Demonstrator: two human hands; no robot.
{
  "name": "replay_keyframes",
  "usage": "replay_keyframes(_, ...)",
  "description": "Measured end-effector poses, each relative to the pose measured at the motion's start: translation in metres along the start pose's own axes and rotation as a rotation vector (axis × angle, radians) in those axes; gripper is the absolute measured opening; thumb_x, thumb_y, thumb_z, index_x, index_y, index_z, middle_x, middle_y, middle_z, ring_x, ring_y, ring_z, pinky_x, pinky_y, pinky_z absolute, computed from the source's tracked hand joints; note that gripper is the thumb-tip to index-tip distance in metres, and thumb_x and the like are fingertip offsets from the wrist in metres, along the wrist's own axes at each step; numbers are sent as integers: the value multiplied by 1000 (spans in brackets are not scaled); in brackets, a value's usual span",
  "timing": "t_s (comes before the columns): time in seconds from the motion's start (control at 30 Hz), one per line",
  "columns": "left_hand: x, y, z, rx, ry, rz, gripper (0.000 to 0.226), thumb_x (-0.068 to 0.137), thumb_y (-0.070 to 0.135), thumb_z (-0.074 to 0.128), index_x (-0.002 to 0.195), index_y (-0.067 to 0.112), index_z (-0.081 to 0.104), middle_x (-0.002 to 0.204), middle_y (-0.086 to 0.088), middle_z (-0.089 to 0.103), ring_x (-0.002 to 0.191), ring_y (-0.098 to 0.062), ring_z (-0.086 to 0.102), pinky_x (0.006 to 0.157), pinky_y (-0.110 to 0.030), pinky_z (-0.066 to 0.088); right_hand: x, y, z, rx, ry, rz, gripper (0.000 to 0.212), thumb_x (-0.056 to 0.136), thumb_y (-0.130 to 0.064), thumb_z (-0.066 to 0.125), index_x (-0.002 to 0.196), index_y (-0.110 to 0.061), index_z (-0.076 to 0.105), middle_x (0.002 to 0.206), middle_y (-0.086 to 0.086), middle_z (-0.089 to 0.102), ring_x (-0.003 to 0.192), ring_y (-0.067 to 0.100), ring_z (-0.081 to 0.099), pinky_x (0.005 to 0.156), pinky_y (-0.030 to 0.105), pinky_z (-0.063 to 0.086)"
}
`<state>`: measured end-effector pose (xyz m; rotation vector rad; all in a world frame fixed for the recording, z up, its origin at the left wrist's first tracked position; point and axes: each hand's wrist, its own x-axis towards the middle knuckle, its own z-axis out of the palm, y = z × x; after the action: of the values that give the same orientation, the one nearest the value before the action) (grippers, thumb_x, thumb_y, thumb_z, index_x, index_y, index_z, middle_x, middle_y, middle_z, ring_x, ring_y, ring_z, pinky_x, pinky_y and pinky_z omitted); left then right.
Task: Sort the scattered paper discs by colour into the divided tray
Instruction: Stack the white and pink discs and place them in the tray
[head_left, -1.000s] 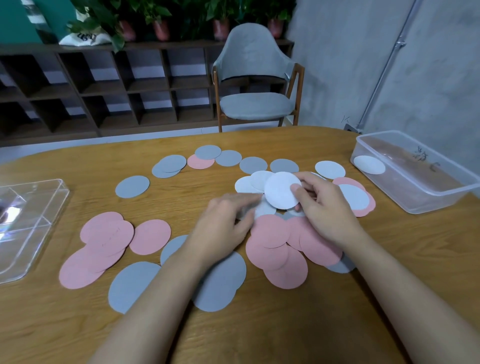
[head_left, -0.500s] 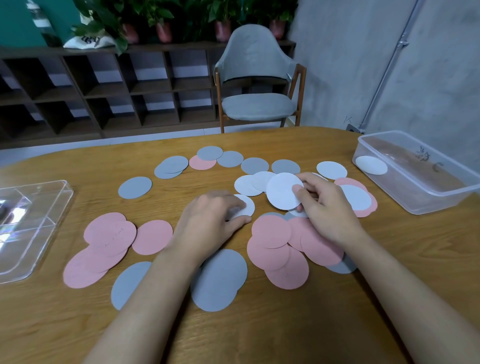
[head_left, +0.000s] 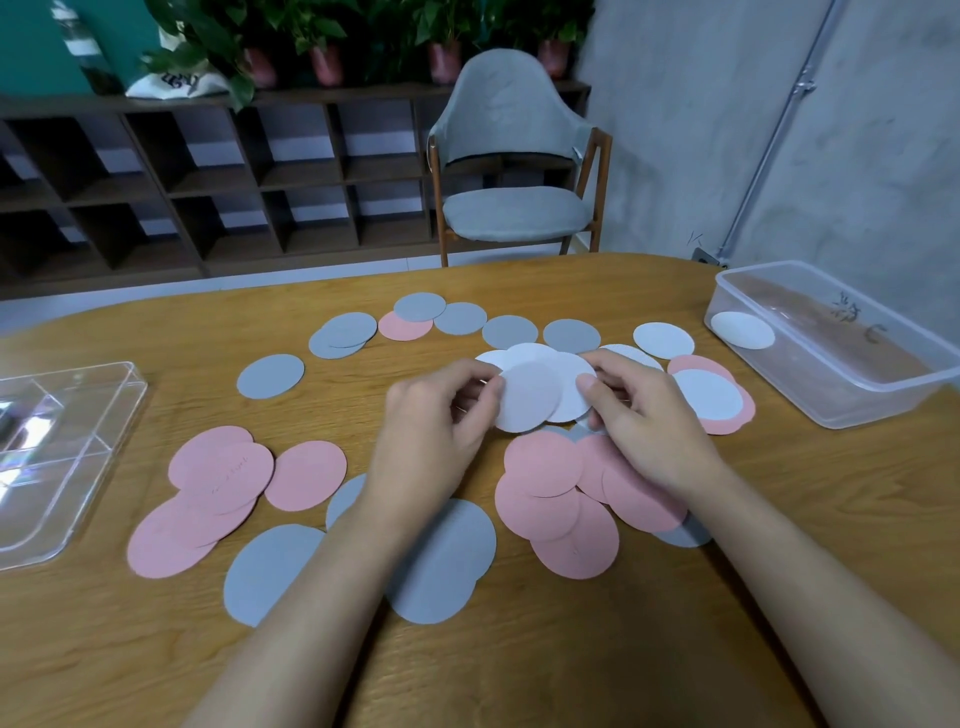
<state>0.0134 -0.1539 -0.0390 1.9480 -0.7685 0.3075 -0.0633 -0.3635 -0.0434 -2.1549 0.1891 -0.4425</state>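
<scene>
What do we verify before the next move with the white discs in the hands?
1. Grip: left hand pinches front white disc: ok.
2. Grip: right hand holds second white disc behind it: ok.
3. Colour: both held discs white: ok.
4. Target: divided tray in view at far left: ok.
5. Compartment meant for white: cannot tell.
6. Misplaced: stray white disc lies in plastic tub, not the tray: not ok.
</scene>
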Motion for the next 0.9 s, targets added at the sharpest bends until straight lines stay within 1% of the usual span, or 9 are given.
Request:
replay_keyframes(0.1, -1, 1, 4, -25, -6, -102, 13, 90, 14, 75, 103, 18, 78, 73, 7, 73, 72, -8, 69, 70, -16, 54, -1, 0, 3, 0, -46, 8, 29, 108, -24, 47, 129, -30, 65, 74, 0, 65, 77, 15, 64, 80, 43, 55)
replay_keyframes(0.17, -2, 0, 5, -7, -20, -139, 18, 88, 17, 79, 105, 18, 80, 73, 9, 74, 73, -5, 69, 73, -13, 53, -2, -2, 5, 20, -74, 27, 31, 109, -23, 45, 133, -28, 64, 75, -1, 66, 76, 10, 63, 80, 37, 55)
replay_keyframes(0.23, -2, 0, 5, 0, -28, -162, 17, 88, 20, 80, 105, 19, 81, 72, 10, 75, 71, -4, 70, 75, -17, 56, -4, -5, 7, 38, -101, 18, 31, 109, -22, 44, 130, -29, 66, 76, -1, 68, 75, 7, 63, 79, 30, 54)
replay_keyframes(0.33, -3, 0, 4, -3, -17, -169, 10, 89, 24, 80, 97, 21, 81, 69, 11, 75, 68, -4, 71, 79, -28, 59, -8, -10, 6, 46, -129, -19, 28, 109, -30, 45, 125, -32, 67, 80, -2, 69, 80, 9, 64, 78, 29, 52)
replay_keyframes(0.47, -4, 1, 3, 30, -42, -156, 10, 90, 32, 80, 89, 22, 81, 68, 14, 73, 69, -2, 69, 72, -22, 54, -9, -13, 6, -153, -142, -69, 22, 106, -32, 52, 126, -34, 62, 88, -6, 69, 86, 10, 64, 74, 30, 51)
replay_keyframes(0.57, -1, -8, -2, 149, -124, -113, 23, 89, 47, 77, 100, 26, 80, 88, 15, 76, 85, -2, 68, 77, -27, 55, -8, -10, 6, -212, -96, -88, 32, 106, -29, 52, 137, -35, 56, 87, -5, 67, 85, 10, 63, 71, 29, 49)
replay_keyframes(0.7, 5, -28, -16, 398, -212, -115, 49, 84, 57, 76, 124, 28, 71, 128, 9, 66, 124, -15, 57, 97, -36, 50, -3, -1, 1, -221, -28, -84, 31, 106, -29, 50, 137, -32, 56, 82, -3, 63, 79, 13, 59, 68, 32, 47)
replay_keyframes(0.8, 7, -36, -20, 432, -254, -142, 56, 81, 60, 78, 124, 25, 72, 128, 6, 68, 125, -18, 56, 97, -34, 48, -2, 2, 0, -215, -5, -67, 31, 106, -28, 51, 136, -30, 58, 80, -2, 63, 77, 13, 58, 64, 26, 44)
replay_keyframes(0.9, 8, -35, -19, 453, -255, -121, 51, 83, 58, 77, 120, 24, 74, 120, 6, 72, 116, -19, 60, 89, -33, 49, -2, 1, 1, -226, -17, -62, 30, 106, -29, 50, 135, -31, 58, 81, -2, 63, 77, 13, 58, 64, 29, 45)
